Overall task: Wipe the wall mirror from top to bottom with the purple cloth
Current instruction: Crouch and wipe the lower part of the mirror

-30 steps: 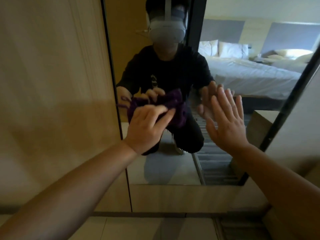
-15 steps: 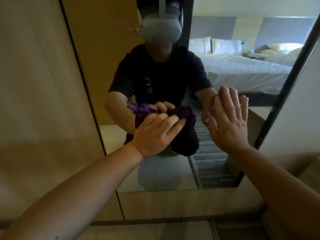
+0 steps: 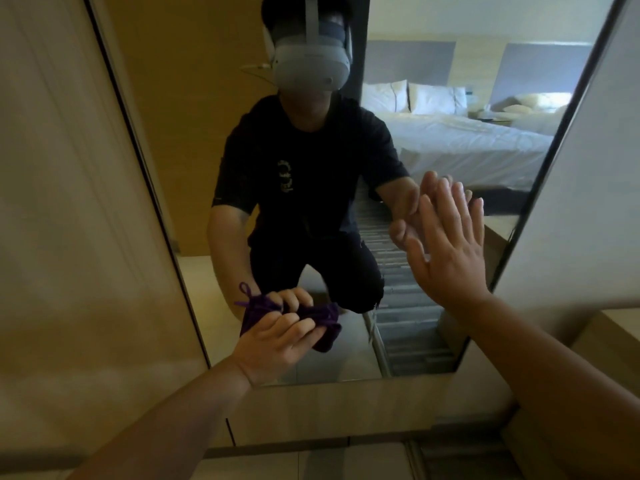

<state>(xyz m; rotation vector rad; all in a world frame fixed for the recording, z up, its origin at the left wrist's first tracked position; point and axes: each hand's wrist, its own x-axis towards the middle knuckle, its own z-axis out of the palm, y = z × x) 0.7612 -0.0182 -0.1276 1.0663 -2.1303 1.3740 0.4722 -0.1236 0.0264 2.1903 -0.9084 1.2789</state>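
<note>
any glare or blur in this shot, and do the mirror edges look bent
Head view: dim and warm, with no hard glare on the mirror; the brightest area is the reflected bed. Left hand and cloth look slightly soft, right hand sharper. The mirror's dark side edges lean outward towards the top, a wide-angle effect, and the wood panel at left looks smeared.
</note>
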